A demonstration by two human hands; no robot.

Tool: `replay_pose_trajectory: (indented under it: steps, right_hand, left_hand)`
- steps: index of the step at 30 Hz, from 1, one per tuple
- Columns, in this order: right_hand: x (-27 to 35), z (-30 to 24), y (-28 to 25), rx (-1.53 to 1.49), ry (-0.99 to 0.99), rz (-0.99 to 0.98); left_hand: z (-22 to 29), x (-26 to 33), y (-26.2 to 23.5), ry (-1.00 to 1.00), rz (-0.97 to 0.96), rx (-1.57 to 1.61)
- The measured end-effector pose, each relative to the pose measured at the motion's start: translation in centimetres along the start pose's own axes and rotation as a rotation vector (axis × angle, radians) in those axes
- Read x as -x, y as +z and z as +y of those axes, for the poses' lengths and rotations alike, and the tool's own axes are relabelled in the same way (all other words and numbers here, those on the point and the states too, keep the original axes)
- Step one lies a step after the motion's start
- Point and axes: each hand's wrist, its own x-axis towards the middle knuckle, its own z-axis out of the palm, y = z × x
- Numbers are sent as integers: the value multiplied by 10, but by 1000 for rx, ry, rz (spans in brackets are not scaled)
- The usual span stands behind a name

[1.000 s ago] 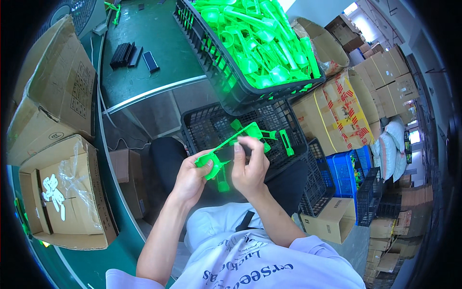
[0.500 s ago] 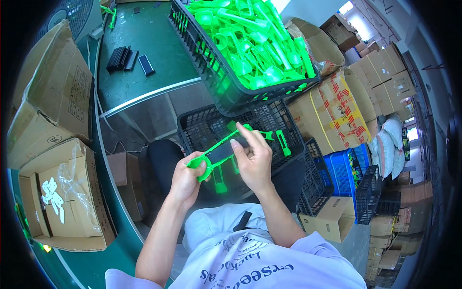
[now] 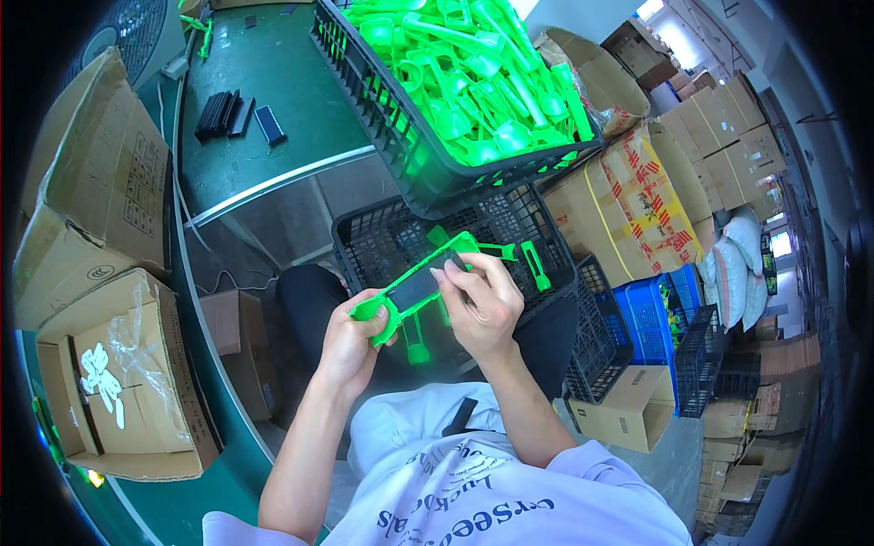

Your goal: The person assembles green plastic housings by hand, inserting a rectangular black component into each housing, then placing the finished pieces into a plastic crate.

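Note:
A bright green plastic part (image 3: 390, 312) is held in front of me, with a dark flat strip (image 3: 414, 289) lying along its middle. My left hand (image 3: 346, 346) is closed round the part's left end, its thumb pressing on the green plastic. My right hand (image 3: 484, 305) is closed at the other end, thumb and fingertips bent onto the strip and the edge of the part. Thin green arms stick out from the part, one of them a slotted loop (image 3: 534, 266) to the right. My right fingers partly hide the strip's far end.
A black crate (image 3: 364, 105) heaped with green plastic parts (image 3: 473, 82) stands ahead. Another black crate (image 3: 360, 238) is beneath my hands. Dark strips (image 3: 218, 116) lie on the green table (image 3: 300, 82). An open carton (image 3: 137, 460) holding white pieces sits at left; cartons and crates line the right.
My right index finger, stretched along the part's far edge before, is now bent down, and the fingers are gathered at the strip's right end. My left hand keeps its hold.

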Motion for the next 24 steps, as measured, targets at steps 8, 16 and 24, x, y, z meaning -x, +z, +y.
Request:
replay_pose_trajectory:
  steps: [8,16,24]
  right_hand:
    - [-2,-14,5,-392,686,45]
    - [10,-3,4,-243,547,-64]
    - [-24,-18,-15,225,245,-79]
  left_hand:
    - [6,2,8,28,41,-76]
    - [7,0,1,69,15,-155]
    - [8,0,-2,24,88,-172]
